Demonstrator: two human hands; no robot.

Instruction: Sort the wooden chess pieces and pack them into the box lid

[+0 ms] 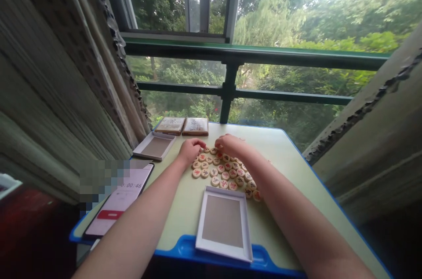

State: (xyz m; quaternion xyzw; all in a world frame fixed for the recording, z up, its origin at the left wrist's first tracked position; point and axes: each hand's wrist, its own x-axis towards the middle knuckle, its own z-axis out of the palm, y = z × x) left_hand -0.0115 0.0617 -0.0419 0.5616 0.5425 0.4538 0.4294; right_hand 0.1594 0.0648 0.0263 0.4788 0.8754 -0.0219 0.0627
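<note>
1. We find a window [232, 1] behind the table.
2. We record the table [293, 156], pale-topped and blue-edged.
3. We note an open white box [224, 222] at the near edge, below the pieces.
4. We observe the left hand [190, 151] and right hand [227, 144], fingers bent, at the far side of the group; we cannot tell whether either grips a piece.
5. We locate the round pieces [224, 175], marked red or dark, mid-table, between and below both hands.

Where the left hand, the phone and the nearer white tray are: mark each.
Left hand [189, 151], head view: the back of the hand.
Phone [120, 200], head view: its screen, above the red button.
Nearer white tray [223, 222], head view: its bare inside base.
</note>
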